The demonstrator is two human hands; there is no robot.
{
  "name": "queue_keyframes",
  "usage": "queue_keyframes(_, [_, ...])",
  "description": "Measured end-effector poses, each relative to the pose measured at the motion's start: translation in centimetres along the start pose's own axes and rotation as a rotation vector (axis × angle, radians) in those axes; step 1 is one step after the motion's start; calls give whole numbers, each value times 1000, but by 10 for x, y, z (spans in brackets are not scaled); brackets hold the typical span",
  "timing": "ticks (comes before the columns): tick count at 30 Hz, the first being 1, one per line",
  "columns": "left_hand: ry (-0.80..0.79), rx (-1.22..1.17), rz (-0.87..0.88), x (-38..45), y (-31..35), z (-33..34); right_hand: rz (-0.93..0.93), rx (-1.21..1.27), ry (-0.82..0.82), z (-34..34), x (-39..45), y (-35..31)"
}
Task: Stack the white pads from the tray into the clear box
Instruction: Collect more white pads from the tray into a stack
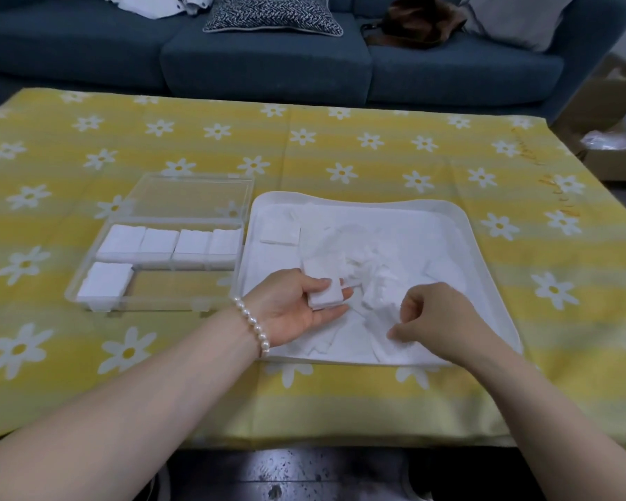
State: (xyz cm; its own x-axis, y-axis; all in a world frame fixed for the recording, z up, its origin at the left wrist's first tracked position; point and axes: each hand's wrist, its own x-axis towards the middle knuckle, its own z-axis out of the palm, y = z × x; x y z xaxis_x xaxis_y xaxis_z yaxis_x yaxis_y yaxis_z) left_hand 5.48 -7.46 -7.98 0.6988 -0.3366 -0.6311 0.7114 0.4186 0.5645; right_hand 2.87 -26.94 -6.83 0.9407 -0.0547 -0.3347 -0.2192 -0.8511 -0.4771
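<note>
While the left hand (297, 305) cradles a small stack of pads (324, 289), thumb pressing it, the right hand's (438, 320) fingers (407, 301) pinch another loose pad (380, 301) in the tray (485, 269); gathering continues, then transfer left into the clear box (181, 285).

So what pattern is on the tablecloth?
Yellow tablecloth with white daisies, seen in the head view.

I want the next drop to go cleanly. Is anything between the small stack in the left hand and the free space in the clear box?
Nothing visible. The left hand holds the pad stack over the tray, right beside the clear box. Only the box's low near-side wall lies between, and the bare front section right of the single front pad pile is open from above.
</note>
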Motion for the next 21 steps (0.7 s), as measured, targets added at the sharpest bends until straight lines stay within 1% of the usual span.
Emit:
queue_keyframes(1, [-6, 21, -5, 0, -2, 1, -34, 131, 34, -6, -1, -2])
queue_keyframes(2, [-17, 46, -9, 0, -4, 1, -75, 331, 47, -12, -2, -5])
queue_keyframes(4, [-52, 84, -10, -1, -9, 3, -133, 841, -29, -19, -6, -12])
queue_keyframes(5, [-75, 89, -10, -2, -12, 5, -138, 1037, -90, -18, -7, -16])
queue_keyframes(6, [-104, 93, -9, -3, -14, 6, -136, 1153, -135, -15, -7, -20])
queue_keyframes(7, [-141, 105, -5, -5, -16, 8, -131, 1189, -165, -12, -8, -23])
queue_keyframes(9, [-224, 143, 6, -8, -18, 10, -125, 1125, -183, -5, -10, -30])
queue_keyframes(12, [-297, 136, 13, -8, -19, 10, -126, 930, -69, 2, -11, -35])
queue_keyframes(15, [-315, 43, -3, -7, -15, 8, -161, 808, 30, 3, -9, -36])
queue_keyframes(21, [-316, 7, -13, -11, -14, 9, -166, 639, 111, 9, -8, -38])
